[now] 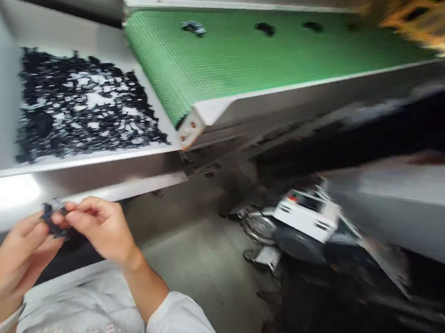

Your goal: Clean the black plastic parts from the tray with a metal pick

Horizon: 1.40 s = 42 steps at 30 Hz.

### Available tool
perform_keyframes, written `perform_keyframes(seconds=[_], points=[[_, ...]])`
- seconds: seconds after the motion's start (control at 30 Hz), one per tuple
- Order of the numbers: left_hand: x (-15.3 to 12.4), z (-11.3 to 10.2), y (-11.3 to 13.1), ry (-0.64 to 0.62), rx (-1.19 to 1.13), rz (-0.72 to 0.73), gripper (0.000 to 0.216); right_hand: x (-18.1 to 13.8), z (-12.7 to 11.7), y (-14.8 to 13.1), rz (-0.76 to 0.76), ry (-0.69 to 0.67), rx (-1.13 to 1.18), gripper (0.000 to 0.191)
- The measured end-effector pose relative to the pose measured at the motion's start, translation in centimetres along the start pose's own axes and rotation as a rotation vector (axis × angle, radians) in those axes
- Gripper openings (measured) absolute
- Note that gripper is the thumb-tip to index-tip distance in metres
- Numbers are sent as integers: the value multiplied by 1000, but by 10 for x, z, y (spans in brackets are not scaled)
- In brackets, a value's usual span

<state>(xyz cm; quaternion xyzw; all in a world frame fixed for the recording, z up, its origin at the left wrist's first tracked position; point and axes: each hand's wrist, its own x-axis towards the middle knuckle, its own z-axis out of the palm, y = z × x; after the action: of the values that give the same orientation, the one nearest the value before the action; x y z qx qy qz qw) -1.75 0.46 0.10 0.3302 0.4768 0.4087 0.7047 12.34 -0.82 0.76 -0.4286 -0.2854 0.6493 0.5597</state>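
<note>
My left hand (27, 241) grips a small black part (52, 218) with a greyish sheen, held close in front of my body. From the other side, my right hand (100, 223) pinches the same part between thumb and fingers. Blur and fingers hide its exact shape. Just beyond my hands stands a pale metal tray (5, 88), which holds a heap of small black pieces (92, 110), some glinting white.
A green conveyor belt (223, 64) runs rightward from the tray, carrying dark pieces spaced apart, one greyish piece (194, 28) nearest the tray. A yellow-orange lattice structure (426, 21) stands at its far right. Below the belt are a white box-shaped device (307, 214) and a fan-like round guard (258, 226).
</note>
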Motion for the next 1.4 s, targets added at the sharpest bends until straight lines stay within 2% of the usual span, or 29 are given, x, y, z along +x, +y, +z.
perform_keyframes(seconds=[0.07,0.17,0.33,0.53,0.83,1.03,1.2,1.3,1.4], points=[[-1,9,4,-39,-158,25,37,-3,-4,-5,-93,7,-75,32],[3,18,11,-159,-266,43,30,-2,-10,-7,-60,-80,-53,29],[2,17,13,-239,-347,44,24,-5,-12,-5,-181,-128,-156,23],[0,17,10,-321,-421,24,19,-7,-11,-6,-166,-125,-150,20],[-3,21,10,-245,-472,-29,19,-8,-11,-2,-142,-94,-130,14],[-2,21,9,-246,-485,-14,20,-8,-10,-2,-151,-65,-175,15],[-2,18,9,-261,-508,-30,20,-7,-11,-7,-118,-87,-238,9],[-2,18,8,-300,-566,-54,19,-7,-11,-10,-97,-117,-247,7],[-1,20,8,-276,-642,-109,19,-8,-12,-10,-105,-119,-239,8]])
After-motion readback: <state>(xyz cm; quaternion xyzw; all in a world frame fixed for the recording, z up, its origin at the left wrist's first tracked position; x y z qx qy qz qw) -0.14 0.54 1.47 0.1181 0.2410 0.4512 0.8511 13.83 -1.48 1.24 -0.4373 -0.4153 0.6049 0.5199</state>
